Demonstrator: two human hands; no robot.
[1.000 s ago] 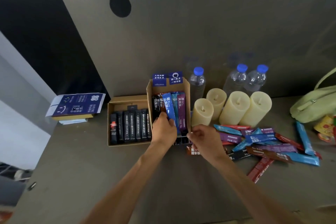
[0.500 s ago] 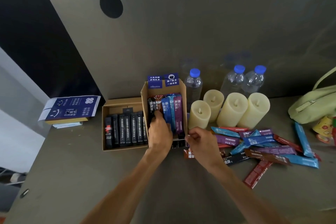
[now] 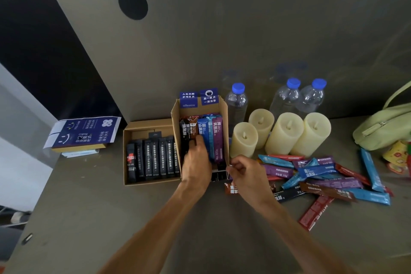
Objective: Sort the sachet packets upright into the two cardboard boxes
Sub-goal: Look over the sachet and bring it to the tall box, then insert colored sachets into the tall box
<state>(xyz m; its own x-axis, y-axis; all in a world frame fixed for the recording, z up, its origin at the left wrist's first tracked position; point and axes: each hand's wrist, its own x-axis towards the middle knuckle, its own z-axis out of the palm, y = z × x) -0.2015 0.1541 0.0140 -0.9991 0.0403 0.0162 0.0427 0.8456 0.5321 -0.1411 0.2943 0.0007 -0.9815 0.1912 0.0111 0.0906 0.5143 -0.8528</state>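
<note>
While your left hand curls onto standing sachets in the taller box, steady its corner with your right hand, grip unclear, and set packets vertical.

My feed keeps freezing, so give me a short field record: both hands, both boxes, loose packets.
left hand: inside the tall box, fingers against the upright packets; grip unclear
right hand: fingers curled at the tall box's near right corner; grip unclear
tall box contents: mixed colours, all standing
low box: a row of black packets
loose packets: piled on the table, right of the boxes, before the candles
</note>
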